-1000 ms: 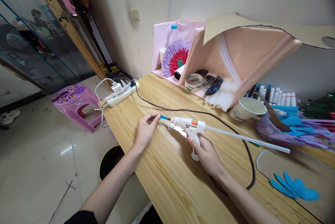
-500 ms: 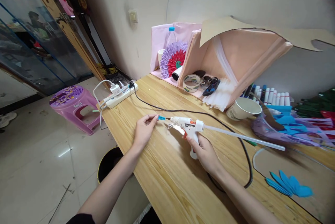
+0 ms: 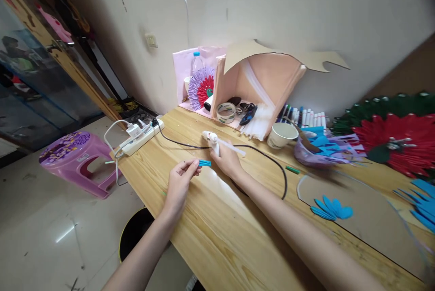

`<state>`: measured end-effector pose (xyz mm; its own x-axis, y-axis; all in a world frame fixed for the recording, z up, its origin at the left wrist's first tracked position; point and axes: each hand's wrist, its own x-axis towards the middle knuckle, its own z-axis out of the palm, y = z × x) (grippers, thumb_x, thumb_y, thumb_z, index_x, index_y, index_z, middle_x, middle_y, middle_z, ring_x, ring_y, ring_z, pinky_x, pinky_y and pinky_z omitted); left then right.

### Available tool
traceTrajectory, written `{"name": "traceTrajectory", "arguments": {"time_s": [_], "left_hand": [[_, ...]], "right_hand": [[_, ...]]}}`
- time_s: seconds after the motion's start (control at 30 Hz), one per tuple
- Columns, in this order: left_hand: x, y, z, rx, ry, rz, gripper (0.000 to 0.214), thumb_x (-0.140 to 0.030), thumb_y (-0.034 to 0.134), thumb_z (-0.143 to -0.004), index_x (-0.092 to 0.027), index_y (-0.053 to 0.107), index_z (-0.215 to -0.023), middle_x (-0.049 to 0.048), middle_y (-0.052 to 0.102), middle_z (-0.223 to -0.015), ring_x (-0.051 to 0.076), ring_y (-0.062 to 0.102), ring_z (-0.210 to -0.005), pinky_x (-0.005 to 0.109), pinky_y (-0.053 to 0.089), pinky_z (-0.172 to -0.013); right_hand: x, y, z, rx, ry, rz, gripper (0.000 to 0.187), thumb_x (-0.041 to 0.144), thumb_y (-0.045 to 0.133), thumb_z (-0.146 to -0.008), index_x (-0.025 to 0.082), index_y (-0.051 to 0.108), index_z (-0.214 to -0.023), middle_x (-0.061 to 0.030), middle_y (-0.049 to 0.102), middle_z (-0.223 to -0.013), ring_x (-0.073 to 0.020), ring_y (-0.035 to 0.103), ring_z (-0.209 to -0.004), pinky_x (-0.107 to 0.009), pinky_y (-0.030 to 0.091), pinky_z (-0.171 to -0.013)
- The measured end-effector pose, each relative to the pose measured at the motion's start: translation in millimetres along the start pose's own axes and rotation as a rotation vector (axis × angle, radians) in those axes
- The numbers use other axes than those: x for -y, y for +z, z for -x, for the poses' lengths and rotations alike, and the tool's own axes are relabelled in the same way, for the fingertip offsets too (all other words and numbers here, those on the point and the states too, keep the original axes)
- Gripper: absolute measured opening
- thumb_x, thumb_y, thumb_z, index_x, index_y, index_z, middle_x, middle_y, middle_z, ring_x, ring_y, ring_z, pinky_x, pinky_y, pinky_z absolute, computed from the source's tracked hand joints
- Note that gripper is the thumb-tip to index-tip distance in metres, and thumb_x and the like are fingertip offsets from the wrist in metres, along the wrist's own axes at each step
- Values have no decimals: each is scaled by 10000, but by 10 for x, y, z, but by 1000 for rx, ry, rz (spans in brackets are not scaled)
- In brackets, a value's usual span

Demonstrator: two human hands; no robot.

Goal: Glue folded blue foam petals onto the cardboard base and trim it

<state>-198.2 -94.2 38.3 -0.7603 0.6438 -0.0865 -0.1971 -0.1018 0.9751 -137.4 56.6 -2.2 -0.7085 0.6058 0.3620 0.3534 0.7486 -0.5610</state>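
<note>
Between the thumb and fingers of my left hand (image 3: 183, 177) is a small folded blue paper piece (image 3: 205, 163), held over the wooden table (image 3: 204, 218). My right hand (image 3: 228, 158) is wrapped around a white hot glue gun (image 3: 211, 138), farther back on the table, with a clear glue stick (image 3: 234, 147) sticking out of its rear. The gun's nozzle points away from me and is hard to see. To the right, a fan of blue paper petals (image 3: 332, 208) lies on a cut cardboard sheet (image 3: 370, 218).
A power strip (image 3: 142, 137) with plugs sits at the left table edge, and a black cord (image 3: 258, 148) crosses the table. Behind stand a pink cardboard shelf (image 3: 265, 82), a paper cup (image 3: 282, 135), a bowl of paper strips (image 3: 307, 155) and a red-green paper flower (image 3: 397, 141).
The glue gun has moved away from the blue paper piece, toward the back of the table, and turned to point away. My left hand still holds the paper. The view has swung right.
</note>
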Motion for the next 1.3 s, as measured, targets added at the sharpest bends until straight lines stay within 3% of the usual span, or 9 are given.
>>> {"name": "traceTrajectory", "arguments": {"time_s": [0.13, 0.23, 0.33, 0.43, 0.57, 0.73, 0.9, 1.07, 1.3], "left_hand": [[22, 237, 178, 164, -47, -35, 230, -338, 707, -676, -146, 709, -803, 20, 649, -702, 81, 563, -647, 179, 460, -647], [74, 463, 255, 281, -86, -63, 229, -340, 709, -674, -147, 711, -798, 20, 656, -689, 84, 568, -632, 177, 462, -629], [103, 737, 312, 383, -126, -99, 243, -345, 717, -661, -140, 714, -790, 33, 666, -689, 105, 584, -642, 194, 475, -629], [153, 1043, 377, 502, -155, -150, 258, -356, 712, -661, -130, 718, -785, 53, 677, -707, 129, 597, -662, 221, 485, -643], [332, 1469, 518, 712, -195, -226, 267, -369, 692, -678, -125, 718, -782, 59, 677, -686, 141, 599, -657, 235, 480, -641], [549, 1948, 783, 913, -155, -291, 243, -364, 663, -706, -127, 710, -737, 51, 671, -668, 136, 594, -644, 235, 460, -640], [712, 2247, 972, 985, -70, -308, 251, -355, 632, -735, -127, 706, -814, 81, 695, -797, 166, 611, -730, 270, 469, -694], [875, 2306, 1016, 1001, -39, -300, 245, -345, 621, -750, -137, 697, -854, 77, 690, -807, 159, 605, -706, 270, 472, -672], [889, 2266, 1016, 1029, 7, -300, 200, -321, 623, -754, -147, 691, -825, 65, 678, -807, 155, 603, -735, 250, 467, -683]], "right_hand": [[11, -92, 80, 80, 17, 39, 205, 299, 494, -824, 176, 585, -962, -85, 610, -887, -234, 504, -861, -365, 377, -816], [-57, -419, 338, 117, 31, 10, 253, 283, 538, -806, 137, 573, -1009, -118, 595, -946, -242, 495, -908, -366, 402, -811], [-221, -924, 827, 63, 84, -71, 214, 200, 500, -832, 149, 560, -1031, -107, 595, -984, -223, 506, -952, -364, 415, -831], [-385, -1416, 1431, -91, 197, -179, 163, 215, 452, -877, 196, 548, -1007, -52, 610, -913, -158, 555, -786, -298, 455, -716], [-486, -1793, 2094, -273, 240, -161, 104, 226, 543, -837, 201, 561, -936, -39, 605, -882, -155, 567, -797, -290, 462, -726], [-563, -1998, 2522, -394, 348, -50, 124, 221, 600, -796, 198, 575, -915, -34, 608, -849, -155, 568, -770, -295, 470, -710], [-667, -2136, 2738, -442, 471, -56, 147, 242, 626, -771, 201, 597, -908, -33, 626, -855, -151, 587, -765, -297, 494, -711], [-741, -2152, 2768, -446, 560, -250, 166, 250, 619, -770, 205, 600, -929, -36, 655, -886, -147, 627, -793, -304, 528, -752], [-815, -2096, 2766, -496, 635, -508, 230, 251, 673, -713, 186, 581, -913, -48, 663, -863, -150, 649, -787, -306, 558, -733]]}}
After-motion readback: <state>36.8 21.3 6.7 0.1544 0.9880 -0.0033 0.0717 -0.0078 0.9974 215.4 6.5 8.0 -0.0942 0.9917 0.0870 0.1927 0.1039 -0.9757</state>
